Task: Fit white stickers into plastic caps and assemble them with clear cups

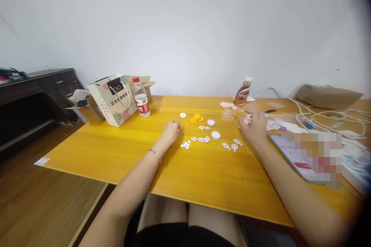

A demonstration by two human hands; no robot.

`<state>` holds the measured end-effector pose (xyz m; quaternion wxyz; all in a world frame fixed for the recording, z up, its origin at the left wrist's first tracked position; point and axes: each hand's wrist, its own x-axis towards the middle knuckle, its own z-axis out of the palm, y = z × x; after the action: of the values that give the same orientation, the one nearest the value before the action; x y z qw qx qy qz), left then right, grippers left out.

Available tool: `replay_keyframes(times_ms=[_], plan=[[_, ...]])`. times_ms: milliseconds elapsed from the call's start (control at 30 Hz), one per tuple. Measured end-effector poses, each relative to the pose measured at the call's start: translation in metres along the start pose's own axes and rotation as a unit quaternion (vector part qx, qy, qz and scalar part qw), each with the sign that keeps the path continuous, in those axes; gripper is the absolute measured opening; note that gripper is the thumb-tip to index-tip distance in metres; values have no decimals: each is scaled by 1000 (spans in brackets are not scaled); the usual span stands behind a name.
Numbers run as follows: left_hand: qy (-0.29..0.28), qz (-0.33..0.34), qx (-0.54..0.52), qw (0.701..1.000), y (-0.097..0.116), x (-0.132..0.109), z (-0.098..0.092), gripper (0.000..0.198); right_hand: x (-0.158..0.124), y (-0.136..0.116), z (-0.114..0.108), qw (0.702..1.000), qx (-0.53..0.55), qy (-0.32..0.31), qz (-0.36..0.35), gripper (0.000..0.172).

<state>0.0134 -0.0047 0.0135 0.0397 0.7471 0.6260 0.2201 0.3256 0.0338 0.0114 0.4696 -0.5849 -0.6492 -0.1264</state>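
My left hand (170, 131) rests on the table with its fingers curled together; whatever may be in them is hidden. Beside its fingertips is a tiny clear ring (183, 131). Several small white round pieces (187, 145) lie just to its right. My right hand (256, 125) is over a crumpled clear plastic bag (272, 124), thumb and fingers apart. Between the hands are yellow discs (197, 117), white wheels (215, 135), a white disc (182, 115), white openwork parts (201, 139) and larger white openwork parts with stems (225, 146). Clear rings (228, 114) lie left of my right hand.
A red-capped water bottle (141, 100) and a paper gift bag (114, 102) stand at the back left. A brown drink bottle (242, 92) stands at the back. On the right are a tablet (285, 154), white cables (307, 117) and a brown paper bag (327, 95).
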Motion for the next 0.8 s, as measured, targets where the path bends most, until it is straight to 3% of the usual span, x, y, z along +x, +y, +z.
replay_keyframes(times_ms=[100,200,300,467,667,800], plan=[[-9,100,-67,993,21,-9,0,20,-2,-15,-2,998,59,-33,-13,31],[-43,222,-155,962,42,-21,5,18,-10,-29,2,985,123,-114,-27,24],[-92,276,-167,942,54,-30,14,17,-21,-40,8,961,157,-219,-64,20],[-111,295,-160,936,53,-31,23,17,-32,-44,12,921,178,-331,-105,29],[-107,289,-194,932,51,-27,27,14,-31,-41,14,910,172,-365,-91,22],[-67,268,-206,939,49,-25,29,18,-31,-42,12,909,170,-370,-93,18]])
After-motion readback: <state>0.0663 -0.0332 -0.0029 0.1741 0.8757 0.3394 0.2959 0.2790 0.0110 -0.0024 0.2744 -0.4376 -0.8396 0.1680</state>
